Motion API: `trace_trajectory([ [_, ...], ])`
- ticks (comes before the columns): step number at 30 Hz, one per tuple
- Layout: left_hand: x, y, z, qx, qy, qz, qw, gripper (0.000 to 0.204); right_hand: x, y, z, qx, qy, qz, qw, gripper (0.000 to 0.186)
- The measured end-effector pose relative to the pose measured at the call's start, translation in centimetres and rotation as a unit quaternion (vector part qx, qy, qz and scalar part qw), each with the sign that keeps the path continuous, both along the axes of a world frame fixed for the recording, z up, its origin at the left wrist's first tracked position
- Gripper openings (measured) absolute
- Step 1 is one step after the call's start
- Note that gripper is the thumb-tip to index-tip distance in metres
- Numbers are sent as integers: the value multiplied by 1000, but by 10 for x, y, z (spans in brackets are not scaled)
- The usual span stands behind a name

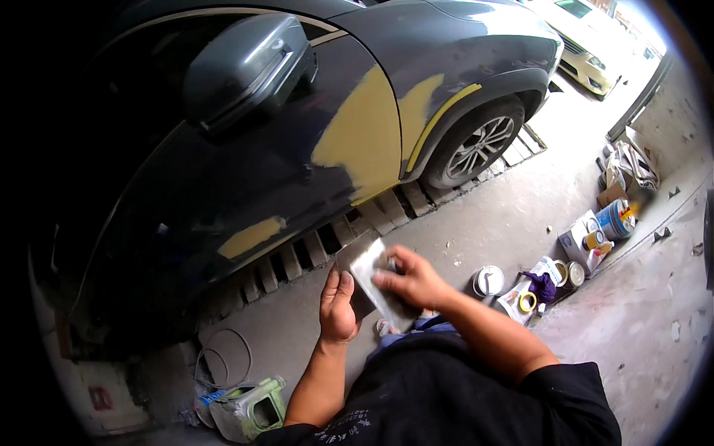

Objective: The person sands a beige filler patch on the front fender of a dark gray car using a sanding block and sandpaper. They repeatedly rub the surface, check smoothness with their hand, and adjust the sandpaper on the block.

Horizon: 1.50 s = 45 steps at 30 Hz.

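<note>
Right, along the floor (513,215): round white container (489,279); yellow tape ring (522,302) just beside purple cloth (543,288); blue can (611,220) farther along, near the wall (639,334). Lower left: green-framed object (260,392), kind unclear — looped grey hose (251,357) near it. Upper right: pale car (587,53) — front end showing, strongly lit.

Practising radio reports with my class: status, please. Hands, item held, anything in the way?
Left hand, right hand: both on thin sheet. Sheet: shiny, exact material unclear. No obstruction seen between it and yellow-patched car door.
</note>
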<state>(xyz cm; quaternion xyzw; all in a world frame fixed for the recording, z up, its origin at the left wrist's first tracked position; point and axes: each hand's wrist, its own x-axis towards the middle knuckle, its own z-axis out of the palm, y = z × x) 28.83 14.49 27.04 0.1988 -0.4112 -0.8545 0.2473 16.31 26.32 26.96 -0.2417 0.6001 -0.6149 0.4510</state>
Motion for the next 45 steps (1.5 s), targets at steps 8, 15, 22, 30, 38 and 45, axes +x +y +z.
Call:
trace_trajectory([
  [8,4,-12,16,38,63,-44,996,34,8,16,-11,-113,-94,-53,988,29],
  [15,12,-19,21,149,106,-77,980,36,-3,34,11,-169,-163,1,972,33],
  [22,10,-18,21,147,86,-160,972,44,-28,-2,56,-193,-138,-64,969,30],
  [30,-5,-30,13,228,43,-44,972,46,29,24,46,-87,-22,99,991,30],
  [38,-7,-36,10,161,20,-91,983,50,29,-10,46,-74,55,108,990,28],
  [45,0,-37,-38,149,38,-79,985,43,6,-34,52,-112,65,14,991,30],
])
